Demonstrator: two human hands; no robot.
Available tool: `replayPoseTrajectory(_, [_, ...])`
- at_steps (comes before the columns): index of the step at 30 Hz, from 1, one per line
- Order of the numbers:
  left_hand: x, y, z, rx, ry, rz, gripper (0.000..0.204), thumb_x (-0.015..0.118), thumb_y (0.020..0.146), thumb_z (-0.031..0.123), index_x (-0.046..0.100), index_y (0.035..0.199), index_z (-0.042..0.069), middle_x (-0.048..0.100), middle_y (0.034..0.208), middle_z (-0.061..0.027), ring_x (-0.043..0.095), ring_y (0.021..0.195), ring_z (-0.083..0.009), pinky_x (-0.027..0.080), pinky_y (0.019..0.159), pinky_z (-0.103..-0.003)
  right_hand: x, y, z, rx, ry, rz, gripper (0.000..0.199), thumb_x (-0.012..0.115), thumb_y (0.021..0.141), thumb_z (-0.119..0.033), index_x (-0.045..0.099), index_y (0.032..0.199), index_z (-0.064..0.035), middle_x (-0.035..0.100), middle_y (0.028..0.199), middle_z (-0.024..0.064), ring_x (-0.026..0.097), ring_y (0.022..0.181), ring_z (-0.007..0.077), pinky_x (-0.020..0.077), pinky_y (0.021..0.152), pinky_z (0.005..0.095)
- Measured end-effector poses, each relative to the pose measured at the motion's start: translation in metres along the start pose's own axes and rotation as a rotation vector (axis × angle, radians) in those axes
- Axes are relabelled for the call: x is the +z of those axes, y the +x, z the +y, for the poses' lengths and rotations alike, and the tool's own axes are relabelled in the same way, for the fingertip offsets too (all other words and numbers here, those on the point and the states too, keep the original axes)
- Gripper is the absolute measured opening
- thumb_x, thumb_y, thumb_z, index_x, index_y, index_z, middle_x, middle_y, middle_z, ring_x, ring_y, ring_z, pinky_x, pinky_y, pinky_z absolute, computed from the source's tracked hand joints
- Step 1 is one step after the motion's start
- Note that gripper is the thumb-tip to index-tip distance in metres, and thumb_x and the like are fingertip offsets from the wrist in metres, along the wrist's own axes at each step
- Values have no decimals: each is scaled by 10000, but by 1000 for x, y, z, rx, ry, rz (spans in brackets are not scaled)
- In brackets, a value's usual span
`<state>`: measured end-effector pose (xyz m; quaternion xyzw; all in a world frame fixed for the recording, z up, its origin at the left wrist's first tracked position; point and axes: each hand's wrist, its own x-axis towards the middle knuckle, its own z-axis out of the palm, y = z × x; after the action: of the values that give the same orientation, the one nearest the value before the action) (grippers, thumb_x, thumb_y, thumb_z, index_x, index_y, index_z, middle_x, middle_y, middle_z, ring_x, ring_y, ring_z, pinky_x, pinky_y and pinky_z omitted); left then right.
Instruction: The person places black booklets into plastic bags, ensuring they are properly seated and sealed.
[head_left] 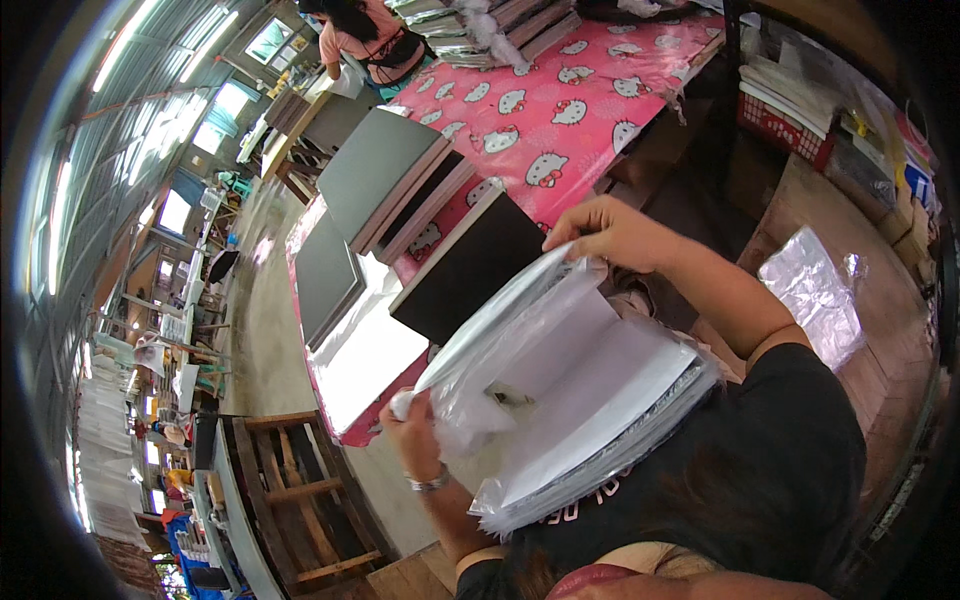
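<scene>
Stack of white sheets in clear plastic bags [590,400] is lying across the person's lap, just below the dark board [465,265] that sits at the edge of the counter [560,110] with the pink cartoon-cat cloth. The stack's long axis is running diagonally, from lower left up toward that board, top face tilting toward the camera. Right hand [610,232] is reaching over the stack's upper end, beside the board's right corner, fingers curled and pinching the bag's open lip, forearm angling down to the right. Left hand [415,425], with a metal wristband, is sitting below the board, closed around bunched plastic at the stack's lower left corner. Another loose plastic bag [812,295] is lying on a wooden surface, well right of the board.
</scene>
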<state>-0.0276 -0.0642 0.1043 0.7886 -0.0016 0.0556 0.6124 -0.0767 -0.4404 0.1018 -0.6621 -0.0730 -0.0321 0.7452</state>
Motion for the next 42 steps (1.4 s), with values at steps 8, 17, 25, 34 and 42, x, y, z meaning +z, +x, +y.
replayPoseTrajectory(8, [-1, 16, -88, -526, -182, -677, 152, 663, 784, 112, 610, 883, 9, 596, 688, -51, 562, 539, -126, 427, 440, -250, -39, -6, 103, 407, 562, -316, 456, 689, 771, -77, 519, 1190, -19, 614, 907, 72, 632, 825, 156, 537, 742, 305])
replayPoseTrajectory(17, [-26, -46, -219, -620, 361, -675, 244, 684, 784, 166, 610, 963, 16, 597, 739, -42, 534, 577, -114, 407, 475, -244, -85, -28, 285, 926, -254, -314, 191, 596, 831, -212, 649, 976, -100, 654, 901, 70, 601, 845, 204, 453, 770, 353])
replayPoseTrajectory(25, [-41, 32, -70, -116, -74, -416, 275, 700, 766, 156, 621, 997, 29, 593, 773, -18, 515, 618, -104, 398, 544, -229, 5, -7, 106, 353, -154, -879, 382, 529, 926, -333, 598, 1147, -29, 618, 1126, 78, 544, 1068, 200, 400, 944, 332])
replayPoseTrajectory(34, [36, 1, 55, 117, -569, -559, 442, 714, 710, 33, 565, 1124, -4, 590, 1127, -119, 546, 958, -169, 412, 836, -271, 86, 43, 64, -380, -395, -308, 674, 677, 798, -387, 443, 1294, 5, 530, 1221, 218, 531, 1111, 325, 403, 962, 375])
replayPoseTrajectory(42, [73, 10, 53, 90, -802, -507, 381, 658, 787, 28, 554, 1143, -58, 569, 1180, -203, 521, 1148, -293, 399, 1005, -414, 95, 56, -20, -346, -315, -102, 481, 677, 785, -72, 532, 1244, -84, 659, 954, 134, 656, 817, 186, 499, 720, 294])
